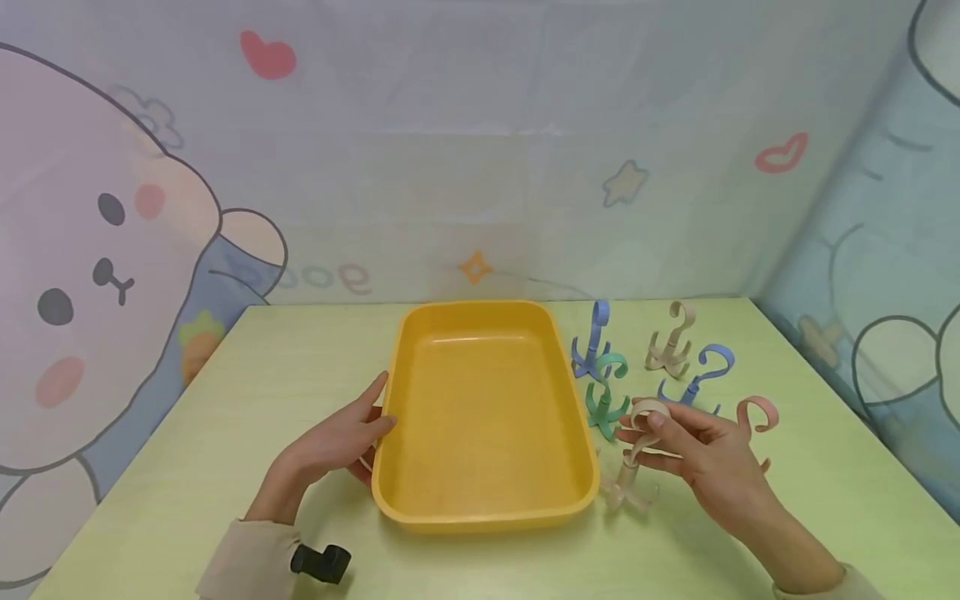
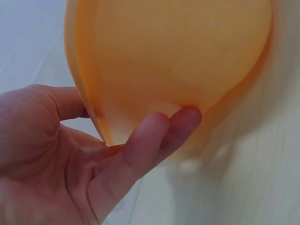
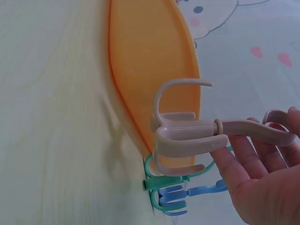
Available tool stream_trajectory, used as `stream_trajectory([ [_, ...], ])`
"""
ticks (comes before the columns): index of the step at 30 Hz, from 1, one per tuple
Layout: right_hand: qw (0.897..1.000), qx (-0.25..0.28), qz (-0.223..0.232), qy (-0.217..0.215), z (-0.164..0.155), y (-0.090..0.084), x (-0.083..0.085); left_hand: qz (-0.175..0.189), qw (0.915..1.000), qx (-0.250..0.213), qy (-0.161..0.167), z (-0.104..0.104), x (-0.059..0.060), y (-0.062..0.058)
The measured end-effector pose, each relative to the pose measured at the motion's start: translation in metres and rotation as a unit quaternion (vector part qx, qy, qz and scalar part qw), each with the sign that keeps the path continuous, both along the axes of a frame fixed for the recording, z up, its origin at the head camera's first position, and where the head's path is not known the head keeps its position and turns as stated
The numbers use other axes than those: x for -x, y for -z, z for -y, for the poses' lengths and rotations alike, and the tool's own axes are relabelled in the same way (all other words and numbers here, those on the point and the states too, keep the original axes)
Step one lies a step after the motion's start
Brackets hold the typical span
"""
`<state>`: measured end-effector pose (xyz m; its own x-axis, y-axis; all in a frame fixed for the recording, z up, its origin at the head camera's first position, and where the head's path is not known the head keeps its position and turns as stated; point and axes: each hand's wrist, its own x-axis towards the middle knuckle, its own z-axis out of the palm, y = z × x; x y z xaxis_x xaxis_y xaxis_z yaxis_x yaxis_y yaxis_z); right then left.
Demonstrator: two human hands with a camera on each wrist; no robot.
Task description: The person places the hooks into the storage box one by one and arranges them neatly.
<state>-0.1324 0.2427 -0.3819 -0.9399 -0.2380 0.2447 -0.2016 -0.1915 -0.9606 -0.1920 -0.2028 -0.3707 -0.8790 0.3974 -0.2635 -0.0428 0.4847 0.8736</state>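
Note:
My left hand (image 1: 333, 440) grips the left rim of a yellow plastic tray (image 1: 487, 417), thumb over the edge and fingers against the outer wall. In the left wrist view the fingertips (image 2: 190, 117) press on that wall (image 2: 178, 47). To the right of the tray, my right hand (image 1: 716, 467) pinches a beige four-pronged hanging hook (image 1: 628, 482) by its curved top. The hook's prongs point down beside the tray's near right corner. Seen from the right wrist, the beige hook (image 3: 187, 131) overlaps the tray, with its curved end partly hidden by the fingers.
Other such hooks stand right of the tray: green (image 1: 604, 406), blue (image 1: 592, 350), beige (image 1: 670, 350) at the back and blue (image 1: 693, 390). A pink one (image 1: 759, 408) is partly hidden by my right hand. A patterned cloth (image 1: 465, 150) rises behind the table.

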Motion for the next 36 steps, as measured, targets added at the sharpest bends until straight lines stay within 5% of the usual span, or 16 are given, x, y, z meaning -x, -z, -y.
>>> stream_trajectory([
  [12,1.000,-0.008,0.009,0.012,0.001,-0.028,-0.003,-0.002,1.0000,0.008,-0.001,0.002,-0.001,0.003],
  [19,0.996,-0.068,0.039,0.053,0.004,-0.055,-0.003,0.000,1.0000,0.003,0.002,0.001,-0.003,0.000],
  [26,0.999,-0.035,-0.016,0.011,0.018,-0.066,0.005,0.002,1.0000,0.000,0.001,0.001,-0.004,-0.001],
  [36,0.999,-0.044,0.014,0.013,0.046,-0.072,0.016,0.003,0.9999,-0.010,0.005,0.001,-0.005,0.000],
])
